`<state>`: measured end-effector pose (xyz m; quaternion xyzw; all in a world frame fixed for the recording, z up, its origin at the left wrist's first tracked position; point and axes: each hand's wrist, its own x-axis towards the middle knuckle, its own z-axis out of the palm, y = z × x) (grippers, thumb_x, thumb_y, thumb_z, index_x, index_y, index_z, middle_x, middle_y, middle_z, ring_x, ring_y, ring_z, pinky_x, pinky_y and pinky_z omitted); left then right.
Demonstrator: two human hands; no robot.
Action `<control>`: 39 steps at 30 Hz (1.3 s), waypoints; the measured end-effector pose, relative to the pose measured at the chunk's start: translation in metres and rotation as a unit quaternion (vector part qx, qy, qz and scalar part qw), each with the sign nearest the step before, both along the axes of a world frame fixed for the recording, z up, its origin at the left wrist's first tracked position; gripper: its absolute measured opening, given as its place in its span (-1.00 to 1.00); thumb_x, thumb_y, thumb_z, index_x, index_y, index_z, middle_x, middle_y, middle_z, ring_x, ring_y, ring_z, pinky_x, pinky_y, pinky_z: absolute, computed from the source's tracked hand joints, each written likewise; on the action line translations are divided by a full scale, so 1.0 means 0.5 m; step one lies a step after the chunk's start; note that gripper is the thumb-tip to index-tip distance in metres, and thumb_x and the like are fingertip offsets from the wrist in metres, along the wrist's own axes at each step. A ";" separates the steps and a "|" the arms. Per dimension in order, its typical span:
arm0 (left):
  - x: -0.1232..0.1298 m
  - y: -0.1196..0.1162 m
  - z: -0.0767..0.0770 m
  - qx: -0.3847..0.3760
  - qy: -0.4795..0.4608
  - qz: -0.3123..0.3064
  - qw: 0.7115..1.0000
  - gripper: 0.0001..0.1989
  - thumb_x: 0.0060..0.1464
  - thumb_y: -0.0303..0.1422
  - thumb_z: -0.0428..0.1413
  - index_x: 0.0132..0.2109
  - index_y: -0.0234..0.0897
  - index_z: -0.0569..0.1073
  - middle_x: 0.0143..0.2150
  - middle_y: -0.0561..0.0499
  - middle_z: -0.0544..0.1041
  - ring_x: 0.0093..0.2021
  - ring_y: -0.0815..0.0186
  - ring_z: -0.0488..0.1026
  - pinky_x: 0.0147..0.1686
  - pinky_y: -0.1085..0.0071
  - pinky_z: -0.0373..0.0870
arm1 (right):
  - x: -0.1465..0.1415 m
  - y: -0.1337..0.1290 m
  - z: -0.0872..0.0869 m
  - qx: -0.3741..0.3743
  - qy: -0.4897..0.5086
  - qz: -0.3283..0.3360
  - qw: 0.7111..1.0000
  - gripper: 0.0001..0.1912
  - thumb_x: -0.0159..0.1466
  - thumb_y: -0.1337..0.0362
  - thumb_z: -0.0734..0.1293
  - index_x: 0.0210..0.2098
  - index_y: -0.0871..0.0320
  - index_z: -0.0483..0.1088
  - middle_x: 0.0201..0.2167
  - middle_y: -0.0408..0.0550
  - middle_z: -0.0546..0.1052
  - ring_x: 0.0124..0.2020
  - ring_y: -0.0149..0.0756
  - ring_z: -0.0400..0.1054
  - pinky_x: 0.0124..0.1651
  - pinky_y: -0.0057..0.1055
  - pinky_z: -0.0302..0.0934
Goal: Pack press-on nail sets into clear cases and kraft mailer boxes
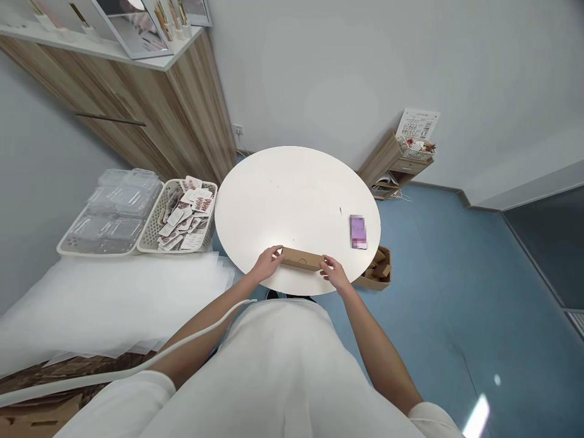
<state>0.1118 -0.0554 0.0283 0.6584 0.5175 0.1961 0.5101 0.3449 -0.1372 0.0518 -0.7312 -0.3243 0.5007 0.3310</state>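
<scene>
A long brown cardboard box (302, 259) lies near the front edge of the round white table (292, 182), its lid closed down and a small curved notch showing on its side. My left hand (268, 263) grips the box's left end between thumb and fingers. At the other end, my right hand (334, 272) holds the right corner, thumb on top and fingers bent beneath. To the right on the tabletop is a purple, blurred-out flat item (358, 231), apart from both hands.
Left of the table stand a white basket (150, 234) of printed cards and another basket (68, 244) of clear plastic cases. White sheets (118, 292) lie below them. A carton (385, 283) of cardboard pieces sits on the floor at right. A white cable (182, 340) crosses my left arm.
</scene>
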 end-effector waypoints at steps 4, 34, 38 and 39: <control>-0.005 0.001 -0.008 -0.065 -0.024 -0.004 0.998 -0.50 0.03 -0.12 -0.07 0.10 -0.23 0.27 -0.03 -0.05 0.43 -0.09 0.23 0.37 -0.13 0.36 0.28 | -0.008 -0.002 -0.006 -0.018 -0.002 -0.009 1.000 -0.49 0.11 0.11 0.22 0.06 0.05 0.20 -0.05 -0.01 0.37 -0.31 -0.35 0.41 -0.34 -0.45 0.24; 0.060 -0.045 -0.074 -0.051 0.072 -0.034 0.996 -0.35 -0.09 -0.22 0.09 0.15 -0.32 0.12 0.01 -0.20 0.34 -0.26 0.26 0.43 -0.22 0.32 0.33 | 0.049 -0.027 -0.051 -0.085 -0.149 0.015 0.985 -0.35 0.02 0.17 0.28 0.10 0.13 0.11 0.03 0.08 0.29 -0.14 -0.26 0.32 -0.15 -0.35 0.19; 0.066 -0.013 -0.060 -0.044 0.084 -0.033 0.995 -0.45 -0.07 -0.21 0.05 0.09 -0.30 0.20 -0.08 -0.14 0.41 -0.28 0.25 0.43 -0.27 0.34 0.33 | 0.065 0.021 -0.065 -0.081 -0.135 0.075 0.985 -0.42 0.04 0.21 0.26 0.06 0.16 0.17 -0.06 0.05 0.37 -0.20 -0.29 0.33 -0.15 -0.35 0.18; 0.069 -0.007 -0.058 -0.046 0.082 -0.031 0.995 -0.49 -0.07 -0.23 0.06 0.05 -0.29 0.24 -0.11 -0.12 0.42 -0.28 0.26 0.43 -0.28 0.36 0.33 | 0.066 0.030 -0.072 -0.068 -0.127 0.088 0.986 -0.45 0.04 0.25 0.26 0.04 0.16 0.19 -0.09 0.03 0.38 -0.21 -0.31 0.33 -0.16 -0.36 0.19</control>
